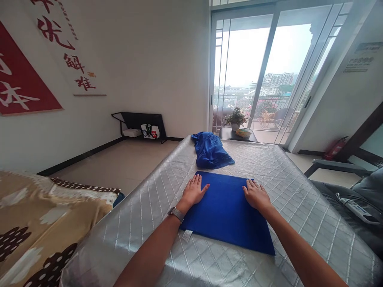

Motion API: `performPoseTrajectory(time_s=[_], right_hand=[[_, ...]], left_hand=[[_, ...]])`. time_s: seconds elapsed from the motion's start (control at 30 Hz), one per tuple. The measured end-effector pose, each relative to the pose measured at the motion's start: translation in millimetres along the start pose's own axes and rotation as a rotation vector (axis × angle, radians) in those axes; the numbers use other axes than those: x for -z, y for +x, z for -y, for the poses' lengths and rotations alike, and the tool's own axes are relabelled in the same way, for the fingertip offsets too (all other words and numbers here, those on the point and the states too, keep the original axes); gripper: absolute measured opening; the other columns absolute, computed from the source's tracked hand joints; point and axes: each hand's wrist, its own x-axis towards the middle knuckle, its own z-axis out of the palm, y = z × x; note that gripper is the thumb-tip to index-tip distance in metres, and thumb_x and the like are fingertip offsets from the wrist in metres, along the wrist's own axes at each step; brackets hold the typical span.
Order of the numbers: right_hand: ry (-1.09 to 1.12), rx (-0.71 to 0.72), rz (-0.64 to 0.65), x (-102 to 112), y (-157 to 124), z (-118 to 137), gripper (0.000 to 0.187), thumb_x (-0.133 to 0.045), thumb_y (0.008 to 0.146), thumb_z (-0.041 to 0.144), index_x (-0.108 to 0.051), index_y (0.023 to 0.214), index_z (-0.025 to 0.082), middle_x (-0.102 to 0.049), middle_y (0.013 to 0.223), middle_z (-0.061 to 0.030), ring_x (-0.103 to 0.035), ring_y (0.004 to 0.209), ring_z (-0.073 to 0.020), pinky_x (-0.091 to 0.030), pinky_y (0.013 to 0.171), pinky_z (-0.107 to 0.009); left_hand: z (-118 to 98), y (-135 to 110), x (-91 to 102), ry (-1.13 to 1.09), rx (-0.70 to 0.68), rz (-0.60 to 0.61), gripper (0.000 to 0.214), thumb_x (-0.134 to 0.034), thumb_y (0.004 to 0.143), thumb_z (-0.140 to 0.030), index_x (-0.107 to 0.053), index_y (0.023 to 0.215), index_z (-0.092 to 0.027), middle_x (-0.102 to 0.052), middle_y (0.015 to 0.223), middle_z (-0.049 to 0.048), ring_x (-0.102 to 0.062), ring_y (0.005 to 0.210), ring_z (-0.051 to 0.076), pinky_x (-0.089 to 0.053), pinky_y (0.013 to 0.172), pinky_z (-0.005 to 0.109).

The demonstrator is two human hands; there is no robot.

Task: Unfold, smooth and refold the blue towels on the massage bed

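Note:
A flat blue rectangle of cloth or padding (227,215) lies on the silver quilted cover (155,203); a small white tag (187,235) sticks out at its near left edge. My left hand (194,190) rests flat on its far left side, fingers stretched and thumb apart. Opposite, my right hand (256,194) lies flat on the far right side, also with fingers extended. Neither hand grasps anything. Just beyond the rectangle is a crumpled piece of shiny blue fabric (211,151).
To the left, a brown patterned blanket (44,223) covers another surface. A dark armchair (335,195) with a power strip (359,209) on it stands at right. Beyond the far edge are a chair with a potted plant (235,119) and a sliding glass door (242,59).

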Motion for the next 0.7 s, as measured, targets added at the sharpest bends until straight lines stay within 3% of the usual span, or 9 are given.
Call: performPoseTrajectory(time_s=[0.33,0.7], right_hand=[[0.059,0.008,-0.059,-28,22,-14,0.066,-0.019,0.105,0.042,-0.023,0.160,0.005,-0.022,0.168,-0.0115,-0.015,0.155,-0.0223,-0.013,0.125,-0.040],[0.148,0.007,-0.050,-22,19,-13,0.068,-0.017,0.104,0.044,-0.023,0.161,0.006,-0.020,0.168,-0.0085,-0.014,0.156,-0.0210,-0.011,0.126,-0.040]], left_hand=[[0,-2,0.9,0.040,0.003,0.030,0.095,-0.007,0.099,-0.071,-0.025,0.158,0.001,-0.020,0.166,0.0218,-0.018,0.155,0.029,-0.016,0.127,0.043],[2,0,0.0,0.058,0.035,0.061,0.093,-0.008,0.098,-0.072,-0.023,0.159,-0.002,-0.018,0.167,0.0184,-0.016,0.156,0.026,-0.014,0.127,0.041]])
